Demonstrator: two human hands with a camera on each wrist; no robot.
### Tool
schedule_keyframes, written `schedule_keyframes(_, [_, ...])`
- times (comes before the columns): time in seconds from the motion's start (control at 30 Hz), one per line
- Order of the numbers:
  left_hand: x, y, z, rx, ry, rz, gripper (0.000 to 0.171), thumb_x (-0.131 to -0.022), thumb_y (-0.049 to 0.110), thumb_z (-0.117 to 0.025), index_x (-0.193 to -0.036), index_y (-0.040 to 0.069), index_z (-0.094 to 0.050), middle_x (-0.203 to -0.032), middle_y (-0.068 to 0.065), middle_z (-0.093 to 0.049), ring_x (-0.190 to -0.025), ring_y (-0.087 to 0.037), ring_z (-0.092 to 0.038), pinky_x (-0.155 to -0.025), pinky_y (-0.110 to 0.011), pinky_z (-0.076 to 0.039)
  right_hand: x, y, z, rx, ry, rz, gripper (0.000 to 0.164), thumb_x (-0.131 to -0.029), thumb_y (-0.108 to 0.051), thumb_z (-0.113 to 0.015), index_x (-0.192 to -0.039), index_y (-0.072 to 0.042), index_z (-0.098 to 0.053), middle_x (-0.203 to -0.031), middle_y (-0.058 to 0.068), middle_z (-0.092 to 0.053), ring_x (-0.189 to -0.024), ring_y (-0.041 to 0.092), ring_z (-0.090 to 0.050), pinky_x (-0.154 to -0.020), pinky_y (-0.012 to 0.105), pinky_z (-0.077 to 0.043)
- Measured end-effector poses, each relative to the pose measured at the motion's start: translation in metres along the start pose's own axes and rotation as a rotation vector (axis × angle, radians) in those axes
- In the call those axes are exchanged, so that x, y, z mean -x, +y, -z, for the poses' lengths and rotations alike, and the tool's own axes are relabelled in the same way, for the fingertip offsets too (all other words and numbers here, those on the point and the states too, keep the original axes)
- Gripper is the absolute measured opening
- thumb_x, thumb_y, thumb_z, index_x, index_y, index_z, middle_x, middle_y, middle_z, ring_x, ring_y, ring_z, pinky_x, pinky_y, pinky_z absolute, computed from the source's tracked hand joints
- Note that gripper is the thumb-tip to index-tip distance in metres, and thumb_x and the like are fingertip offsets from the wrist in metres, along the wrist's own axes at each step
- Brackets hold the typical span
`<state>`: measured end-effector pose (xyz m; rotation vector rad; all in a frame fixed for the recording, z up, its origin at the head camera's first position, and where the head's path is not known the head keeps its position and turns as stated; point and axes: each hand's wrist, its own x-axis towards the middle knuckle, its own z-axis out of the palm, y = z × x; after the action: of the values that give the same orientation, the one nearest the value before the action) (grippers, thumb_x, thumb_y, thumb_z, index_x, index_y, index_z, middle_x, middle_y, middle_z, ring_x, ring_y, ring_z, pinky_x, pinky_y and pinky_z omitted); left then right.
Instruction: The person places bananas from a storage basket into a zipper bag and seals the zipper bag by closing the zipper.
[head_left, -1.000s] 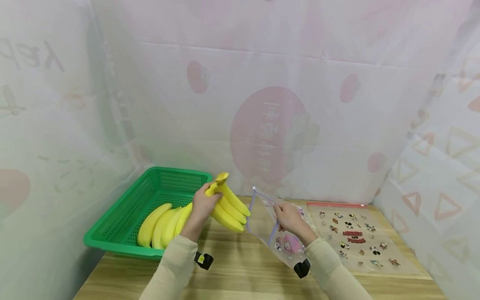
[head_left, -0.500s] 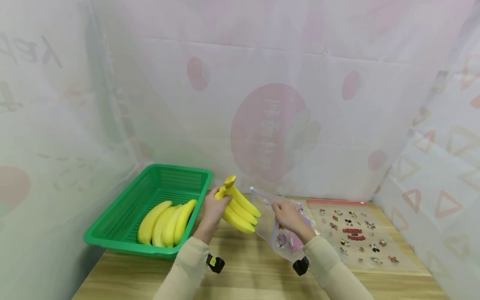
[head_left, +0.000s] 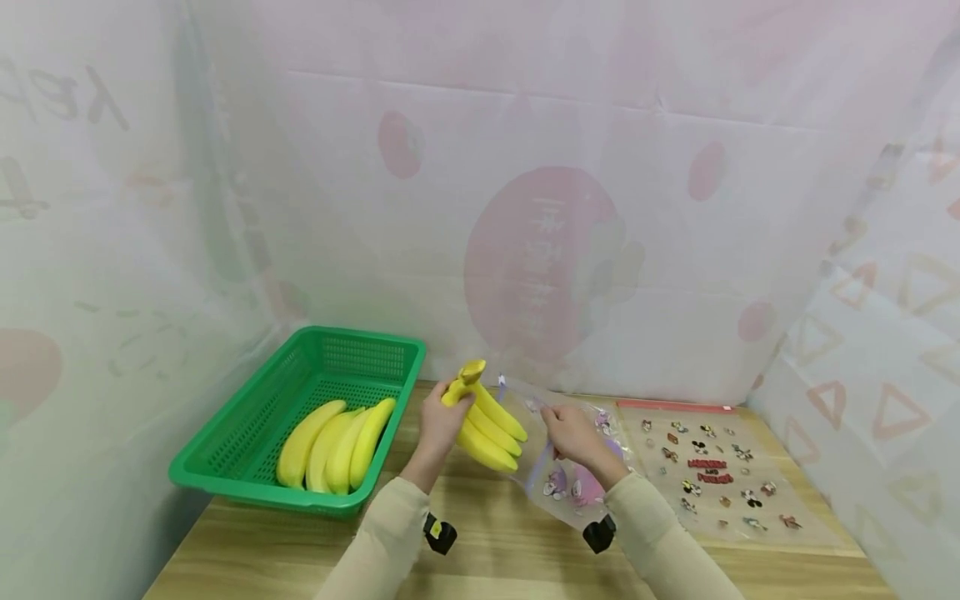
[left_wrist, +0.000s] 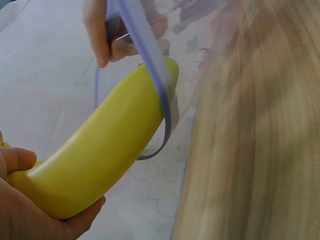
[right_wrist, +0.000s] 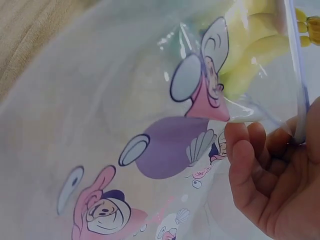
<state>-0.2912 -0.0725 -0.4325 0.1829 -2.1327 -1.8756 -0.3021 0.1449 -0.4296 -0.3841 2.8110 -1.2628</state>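
My left hand grips a bunch of yellow bananas near its stem, tips pointing right and down. In the left wrist view the tip of a banana is inside the purple-edged mouth of a clear zip bag. My right hand pinches that zip bag by its rim and holds the mouth apart. Pink and purple cartoon figures are printed on the bag. Through its film in the right wrist view, yellow bananas show beside the fingers of my right hand.
A green plastic basket with another bunch of bananas stands at the left. At the right, a flat clear bag with a red zip and small cartoon prints lies on the wooden table. A printed cloth hangs behind.
My left hand has carried the bananas rightward, from beside the basket to the bag's mouth, where the tips now enter. My right hand stays nearly in place on the bag.
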Motion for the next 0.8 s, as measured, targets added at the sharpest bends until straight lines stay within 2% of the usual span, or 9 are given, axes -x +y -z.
schedule_keyframes(0.2, [0.0022, -0.0049, -0.0052, -0.032, 0.007, -0.045, 0.042, -0.084, 0.009, -0.068, -0.123, 0.0, -0.059, -0.112, -0.02, -0.061, -0.092, -0.03, -0.061, -0.076, -0.04, -0.052, -0.001, -0.0006, -0.0022, 0.006, 0.029, 0.002, 0.045, -0.102, -0.023, -0.04, -0.059, -0.011, -0.045, -0.046, 0.002, -0.045, -0.038, 0.019, -0.049, -0.038, 0.028, -0.041])
schedule_keyframes(0.4, [0.0028, -0.0077, -0.0039, -0.088, -0.051, -0.023, 0.049, -0.082, 0.005, -0.063, -0.13, 0.005, -0.054, -0.119, -0.019, -0.058, -0.098, -0.03, -0.058, -0.078, -0.042, -0.051, -0.0029, -0.0019, -0.0035, -0.009, 0.037, -0.004, 0.044, -0.101, -0.023, -0.041, -0.06, -0.01, -0.045, -0.045, 0.002, -0.046, -0.036, 0.016, -0.047, -0.039, 0.028, -0.042])
schedule_keyframes(0.6, [0.0033, -0.0037, -0.0025, -0.149, -0.132, -0.037, 0.055, -0.081, 0.0, -0.06, -0.134, 0.001, -0.047, -0.122, -0.023, -0.054, -0.098, -0.031, -0.056, -0.08, -0.042, -0.049, -0.0035, -0.0022, -0.005, -0.012, 0.041, -0.002, 0.043, -0.101, -0.022, -0.041, -0.06, -0.01, -0.045, -0.046, 0.003, -0.047, -0.036, 0.017, -0.047, -0.039, 0.029, -0.042])
schedule_keyframes(0.7, [0.0051, -0.0016, -0.0044, -0.172, -0.133, -0.048, 0.05, -0.082, 0.001, -0.061, -0.131, 0.0, -0.049, -0.116, -0.023, -0.057, -0.094, -0.031, -0.057, -0.077, -0.042, -0.05, -0.0038, -0.0033, -0.0057, -0.02, 0.037, 0.008, 0.043, -0.101, -0.021, -0.041, -0.06, -0.01, -0.045, -0.048, 0.004, -0.048, -0.037, 0.018, -0.048, -0.04, 0.03, -0.044])
schedule_keyframes(0.8, [0.008, -0.0022, -0.0082, -0.174, -0.104, -0.051, 0.047, -0.084, 0.002, -0.061, -0.129, 0.002, -0.051, -0.116, -0.022, -0.058, -0.097, -0.032, -0.058, -0.079, -0.045, -0.05, -0.0037, -0.0056, -0.0063, -0.024, 0.028, 0.004, 0.043, -0.102, -0.021, -0.04, -0.06, -0.01, -0.045, -0.049, 0.004, -0.048, -0.037, 0.019, -0.049, -0.041, 0.033, -0.047])
